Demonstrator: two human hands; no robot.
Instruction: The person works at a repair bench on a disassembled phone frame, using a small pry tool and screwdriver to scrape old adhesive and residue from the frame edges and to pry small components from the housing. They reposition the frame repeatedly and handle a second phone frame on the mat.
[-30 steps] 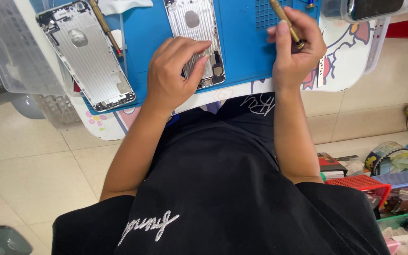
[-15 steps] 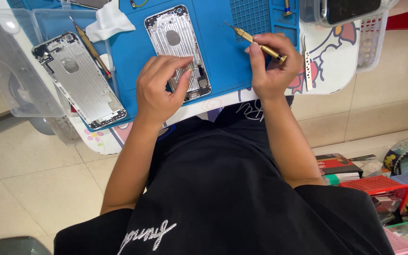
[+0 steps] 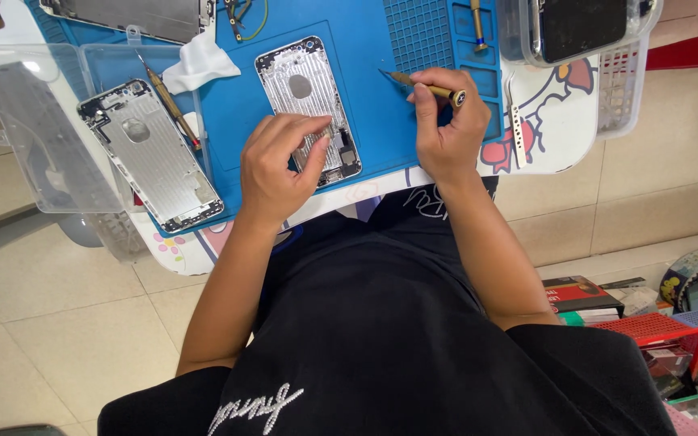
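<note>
Right hand (image 3: 446, 133) pinches a screwdriver (image 3: 422, 83); left hand (image 3: 280, 165) presses the phone shell (image 3: 307, 105), lying at 12 o'clock on the blue mat (image 3: 373, 97). Lightly pinned, it could skid; loose screws might roll off.

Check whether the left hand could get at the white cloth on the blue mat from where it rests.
Probably yes: the left hand rests on the phone housing, and the white cloth lies just beyond on the blue mat with nothing between.

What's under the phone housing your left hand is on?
The phone housing lies flat on the blue work mat. The left hand covers its lower left part, so anything there stays hidden.
</note>
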